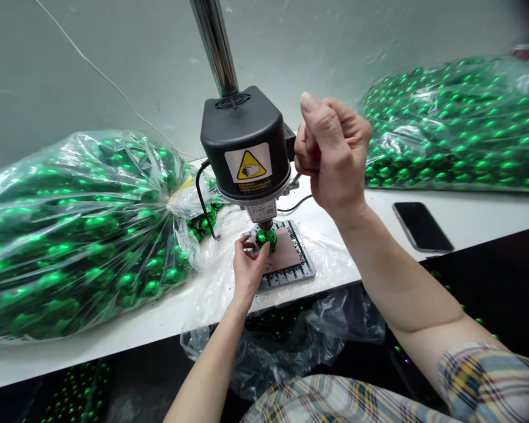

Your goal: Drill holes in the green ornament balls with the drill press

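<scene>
A black drill press head with a yellow warning sticker hangs from a chrome column. Under its chuck, my left hand pinches a shiny green ball against a pinkish pad on the grey slotted base plate. The tool tip meets the top of the ball or sits just above it; which one is too small to tell. My right hand is raised beside the press head, its fingers curled closed; whatever they wrap round, perhaps a lever, is hidden.
Clear plastic bags full of green balls lie at the left and the back right. A phone rests on the white table at the right. Loose plastic film hangs over the front edge. A black cable curves beside the press.
</scene>
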